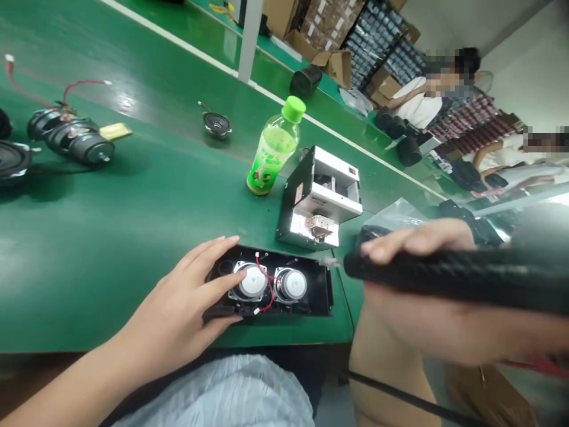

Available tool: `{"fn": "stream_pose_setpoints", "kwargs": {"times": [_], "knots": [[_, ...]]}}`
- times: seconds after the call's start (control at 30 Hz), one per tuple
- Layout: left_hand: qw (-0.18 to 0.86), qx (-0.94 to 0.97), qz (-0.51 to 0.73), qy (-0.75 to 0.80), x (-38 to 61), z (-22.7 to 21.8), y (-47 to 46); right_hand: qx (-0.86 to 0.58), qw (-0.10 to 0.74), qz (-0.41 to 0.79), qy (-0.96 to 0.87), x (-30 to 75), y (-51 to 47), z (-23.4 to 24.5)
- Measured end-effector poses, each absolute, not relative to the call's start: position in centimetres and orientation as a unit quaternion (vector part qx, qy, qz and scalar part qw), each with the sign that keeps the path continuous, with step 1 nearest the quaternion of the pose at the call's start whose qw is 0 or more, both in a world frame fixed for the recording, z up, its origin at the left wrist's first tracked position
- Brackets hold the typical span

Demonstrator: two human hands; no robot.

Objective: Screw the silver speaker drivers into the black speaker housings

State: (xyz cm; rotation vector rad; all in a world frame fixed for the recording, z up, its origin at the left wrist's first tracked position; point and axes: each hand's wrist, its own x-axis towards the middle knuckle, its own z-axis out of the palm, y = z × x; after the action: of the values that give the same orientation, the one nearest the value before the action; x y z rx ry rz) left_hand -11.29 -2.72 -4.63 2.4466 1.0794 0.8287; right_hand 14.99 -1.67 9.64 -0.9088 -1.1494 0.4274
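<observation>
My left hand (189, 287) spans the left end of a black speaker housing (317, 290). Its thumb is at the near edge, one finger reaches a speaker driver inside, and others lie at the far edge. Inside the housing sit two round drivers, a left one (254, 283) and a right one (294, 286), with thin red wires (270, 296) and small white plugs. My right hand (418, 308), blurred, is closed round a black electric screwdriver (427, 276) held level. Its blurred tip points left, near the housing's right end.
Behind the housing stands a black-and-white screw feeder (326, 198), with a green-capped bottle (275, 148) beside it. A loose small speaker (217, 124) and several larger drivers (73, 139) lie on the green table (133, 237). A post (251, 41) rises further back. Two people (422, 98) sit across the tables.
</observation>
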Motion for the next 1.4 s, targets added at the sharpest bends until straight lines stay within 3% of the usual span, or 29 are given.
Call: {"fn": "stream_pose_setpoints", "kwargs": {"times": [0.1, 0.33, 0.6, 0.87, 1.1, 1.4], "knots": [[0.157, 0.877, 0.264, 0.370, -11.0, -4.3, -3.0, -0.342, 0.773, 0.124, -0.520, 16.4, 2.5, 9.7], [0.089, 0.874, 0.278, 0.389, -10.3, -1.6, -1.9, -0.307, 0.752, 0.177, -0.555, 17.2, 7.3, 6.3], [0.067, 0.922, 0.167, 0.342, -8.2, 0.1, -0.2, -0.343, 0.770, 0.215, -0.493, 17.4, 6.5, 6.4], [0.101, 0.936, 0.142, 0.307, -7.5, -0.2, 0.9, -0.364, 0.777, 0.247, -0.450, 17.2, 2.9, 7.7], [0.104, 0.937, 0.170, 0.286, -7.4, -0.1, 1.2, -0.447, 0.710, 0.299, -0.455, 16.0, -0.8, 10.1], [0.100, 0.939, 0.171, 0.282, -7.5, 0.1, 1.4, -0.358, 0.706, 0.402, -0.461, 15.1, 0.2, 6.6]]}}
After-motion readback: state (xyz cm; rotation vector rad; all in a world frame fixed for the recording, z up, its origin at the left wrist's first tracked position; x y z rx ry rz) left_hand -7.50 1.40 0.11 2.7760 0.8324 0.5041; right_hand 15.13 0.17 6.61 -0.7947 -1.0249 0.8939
